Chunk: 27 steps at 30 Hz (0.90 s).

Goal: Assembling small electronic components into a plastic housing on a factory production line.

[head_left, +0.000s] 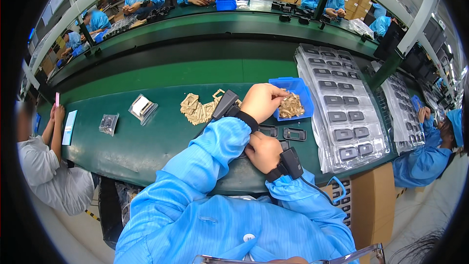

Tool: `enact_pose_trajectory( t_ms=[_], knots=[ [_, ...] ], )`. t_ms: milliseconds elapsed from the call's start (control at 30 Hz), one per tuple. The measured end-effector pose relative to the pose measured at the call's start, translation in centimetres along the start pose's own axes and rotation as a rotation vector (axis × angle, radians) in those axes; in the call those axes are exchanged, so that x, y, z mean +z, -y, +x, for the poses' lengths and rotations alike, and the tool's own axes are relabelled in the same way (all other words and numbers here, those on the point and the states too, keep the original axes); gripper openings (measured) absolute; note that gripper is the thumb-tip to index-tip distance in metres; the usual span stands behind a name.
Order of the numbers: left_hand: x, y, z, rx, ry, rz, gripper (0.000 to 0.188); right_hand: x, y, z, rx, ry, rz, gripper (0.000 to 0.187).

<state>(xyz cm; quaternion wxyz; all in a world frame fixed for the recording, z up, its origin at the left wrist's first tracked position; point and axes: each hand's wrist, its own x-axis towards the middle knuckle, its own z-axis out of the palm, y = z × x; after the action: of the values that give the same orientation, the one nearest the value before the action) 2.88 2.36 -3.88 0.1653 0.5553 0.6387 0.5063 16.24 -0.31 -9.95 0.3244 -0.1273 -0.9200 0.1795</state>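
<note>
Glasses [361,252]: below hands.
Left hand [264,102]: at remaining pieces [291,107], grip unclear.
Right hand [265,152]: curled, grip hidden.
Loose case [295,134]: right of hands, seemingly unfinished.
Trayed cases [351,100]: farther right, perhaps done.

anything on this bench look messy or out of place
One thing: the tan frame-like pieces lie in a loose, uneven heap straight on the green bench, while the small tan-brown pieces sit inside the blue bin. No damage stands out, though small parts are hard to judge.

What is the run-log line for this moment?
Left hand: at tan pieces in blue bin | right hand: grip hidden, near black housings on green table
</note>
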Motion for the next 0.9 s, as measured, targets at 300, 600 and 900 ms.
enact_pose_trajectory(
  t_ms=[300,600,900],
  knots=[
    [-6.7,-1.7,-7.3,0.140,0.021,0.093,0.016,-8.5,-6.3,3.0,0.422,-0.355,-0.016,0.005],
    [-8.7,1.7,-13.4,0.268,0.072,0.243,0.015,-9.1,-11.1,6.3,0.547,-0.019,0.257,0.010],
    [-8.0,3.6,-14.3,0.206,-0.037,0.150,0.016,-7.2,-13.3,8.3,0.507,0.121,-0.059,0.018]
  ],
)
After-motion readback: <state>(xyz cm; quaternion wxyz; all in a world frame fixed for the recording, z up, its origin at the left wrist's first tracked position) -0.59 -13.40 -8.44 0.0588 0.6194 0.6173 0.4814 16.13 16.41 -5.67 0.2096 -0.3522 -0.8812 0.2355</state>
